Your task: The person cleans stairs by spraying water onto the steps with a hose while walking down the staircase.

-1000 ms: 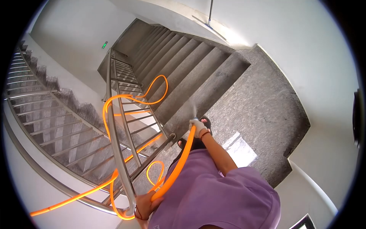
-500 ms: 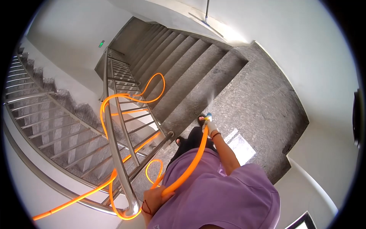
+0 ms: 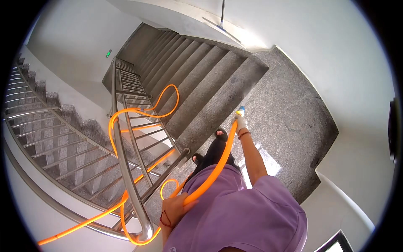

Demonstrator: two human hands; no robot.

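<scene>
An orange hose (image 3: 216, 171) runs across the front of my body between my two hands. My left hand (image 3: 176, 208), bare, is wrapped round the hose at my waist. My right hand (image 3: 241, 123), in a pale glove, reaches forward and grips the hose's end at a nozzle (image 3: 240, 111) with blue and yellow parts. The nozzle points towards the edge of the top step, and a faint spray seems to leave it. My fingers partly hide the nozzle.
Stairs (image 3: 205, 80) descend ahead from the grey landing (image 3: 289, 113). A metal railing (image 3: 126, 164) stands at left, with hose loops over and through it. A long-handled tool (image 3: 222, 19) leans at the far wall. My sandalled feet are near the step edge.
My right hand has moved forward and slightly right with the nozzle, and the arm is straighter. The spray has swung right and looks fainter. My left hand still grips the hose, slightly raised.
</scene>
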